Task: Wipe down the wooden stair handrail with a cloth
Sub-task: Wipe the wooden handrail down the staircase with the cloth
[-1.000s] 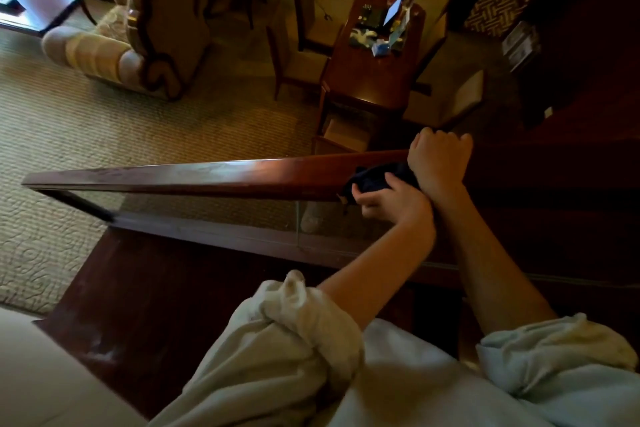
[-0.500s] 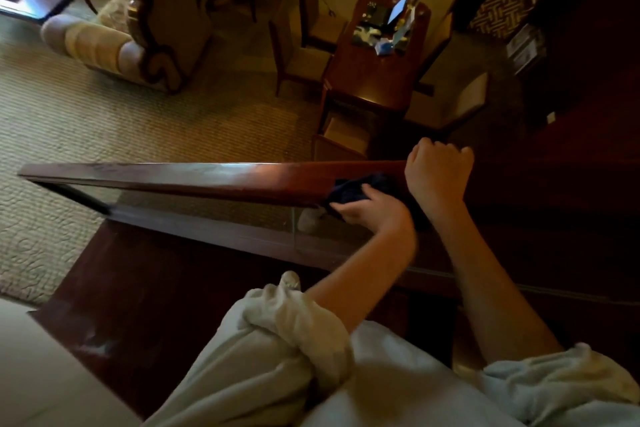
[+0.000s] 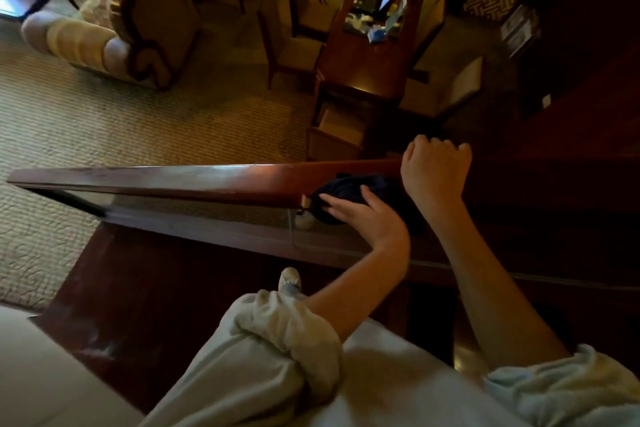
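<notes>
Head view, the only 1 supplied.

Findings:
- Left grip (image 3: 360,215): fingers nearly straight, spread flat on the dark cloth (image 3: 346,188). It pinches nothing and only presses.
- Right grip (image 3: 435,172): fingers curled over the top of the handrail (image 3: 207,178), holding it, just right of the cloth.
- The cloth is bunched against the handrail's near face, and part of it hangs past the lower edge, over the glass panel (image 3: 207,217). It is well apart from the handrail's left end.

Risks, as I judge them:
1. Only pressure holds the cloth. If I ease off, or the hanging part snags on the glass panel's top edge, the cloth could drop.
2. The bunched cloth mostly covers the near face. A stroke made like this may miss the handrail's top face.
3. I am reaching over a handrail above the room below. My right grip is my brace, and polished wood may let it slide.
</notes>
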Demonstrator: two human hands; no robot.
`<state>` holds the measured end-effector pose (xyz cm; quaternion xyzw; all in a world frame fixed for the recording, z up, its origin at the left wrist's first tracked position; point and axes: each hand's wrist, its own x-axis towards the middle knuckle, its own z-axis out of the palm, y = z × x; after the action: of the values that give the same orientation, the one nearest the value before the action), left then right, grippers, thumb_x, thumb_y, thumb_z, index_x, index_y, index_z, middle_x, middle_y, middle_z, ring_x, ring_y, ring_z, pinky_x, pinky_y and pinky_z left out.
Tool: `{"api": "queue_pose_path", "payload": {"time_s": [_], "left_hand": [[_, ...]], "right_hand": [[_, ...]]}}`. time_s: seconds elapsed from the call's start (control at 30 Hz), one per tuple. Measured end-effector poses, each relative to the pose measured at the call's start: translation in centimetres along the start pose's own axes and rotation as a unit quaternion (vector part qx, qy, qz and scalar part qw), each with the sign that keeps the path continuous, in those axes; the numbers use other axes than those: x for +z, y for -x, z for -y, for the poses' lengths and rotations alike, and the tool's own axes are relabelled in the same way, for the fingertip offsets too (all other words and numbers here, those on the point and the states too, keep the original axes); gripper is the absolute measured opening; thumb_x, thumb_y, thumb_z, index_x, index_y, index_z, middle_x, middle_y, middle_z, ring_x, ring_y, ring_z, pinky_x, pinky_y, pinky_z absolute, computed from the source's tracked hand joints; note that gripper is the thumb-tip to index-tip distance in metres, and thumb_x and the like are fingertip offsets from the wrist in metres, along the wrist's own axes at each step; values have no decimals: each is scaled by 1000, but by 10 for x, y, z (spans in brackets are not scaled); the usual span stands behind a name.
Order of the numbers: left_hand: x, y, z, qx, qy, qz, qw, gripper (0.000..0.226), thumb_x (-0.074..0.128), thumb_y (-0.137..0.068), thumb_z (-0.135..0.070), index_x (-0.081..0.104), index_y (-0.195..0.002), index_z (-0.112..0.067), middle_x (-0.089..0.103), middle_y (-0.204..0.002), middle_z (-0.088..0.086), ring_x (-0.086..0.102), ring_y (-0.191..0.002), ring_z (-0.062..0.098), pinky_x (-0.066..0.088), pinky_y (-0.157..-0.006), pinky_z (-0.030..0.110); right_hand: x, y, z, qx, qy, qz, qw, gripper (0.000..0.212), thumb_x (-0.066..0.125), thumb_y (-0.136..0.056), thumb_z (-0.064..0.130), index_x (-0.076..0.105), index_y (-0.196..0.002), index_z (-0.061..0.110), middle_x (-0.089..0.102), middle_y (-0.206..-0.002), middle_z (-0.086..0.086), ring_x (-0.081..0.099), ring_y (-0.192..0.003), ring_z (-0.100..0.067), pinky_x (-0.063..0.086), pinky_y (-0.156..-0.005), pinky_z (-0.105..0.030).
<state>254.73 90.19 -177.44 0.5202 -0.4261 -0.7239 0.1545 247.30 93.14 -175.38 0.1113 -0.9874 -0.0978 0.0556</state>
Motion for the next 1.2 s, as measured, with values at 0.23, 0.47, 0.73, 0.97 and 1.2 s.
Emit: {"api": "queue_pose_path", "payload": {"time_s": [0.23, 0.47, 0.73, 0.97, 1.2], "left_hand": [[-48, -108, -14, -11, -6, -177, 984, 63, 42, -102, -23, 9, -152, -1, 21, -156, 18, 27, -142, 30, 20, -111, 26], [-3, -8, 1, -4, -10, -12, 1000, 70, 39, -103, -25, -9, -152, -13, -3, -160, 10, 9, -147, 24, 17, -113, 26], [-31, -82, -14, 6, 10, -165, 986, 63, 42, -102, -20, 8, -152, -4, 17, -158, 15, 24, -143, 28, 20, -110, 24], [3, -8, -4, -8, -14, -38, 999, 71, 40, -103, -21, -9, -151, -8, -4, -159, 15, 12, -146, 27, 18, -112, 26], [-29, -75, -17, -10, 23, -163, 986, 65, 44, -101, -23, 8, -152, -5, 20, -157, 14, 28, -142, 26, 23, -107, 21]], "right_hand": [[-4, 1, 3, -1, -12, 20, 1000, 38, 30, -103, 29, 63, -95, 11, 65, -89, -8, 62, -91, -27, 38, -90, -42], [-4, 3, 1, 0, -3, 16, 1000, 37, 31, -103, 28, 63, -97, 11, 67, -92, -9, 62, -92, -27, 38, -89, -41], [-6, 2, 0, -3, -18, 30, 999, 39, 29, -104, 30, 63, -100, 13, 66, -94, -7, 61, -95, -25, 38, -93, -42], [-6, 5, 0, -4, -7, 21, 1000, 38, 30, -103, 28, 63, -96, 11, 66, -92, -8, 62, -93, -27, 38, -91, -42], [-6, 4, -2, -11, -18, 20, 1000, 39, 30, -104, 29, 63, -97, 11, 65, -91, -8, 61, -93, -25, 38, -92, -42]]}}
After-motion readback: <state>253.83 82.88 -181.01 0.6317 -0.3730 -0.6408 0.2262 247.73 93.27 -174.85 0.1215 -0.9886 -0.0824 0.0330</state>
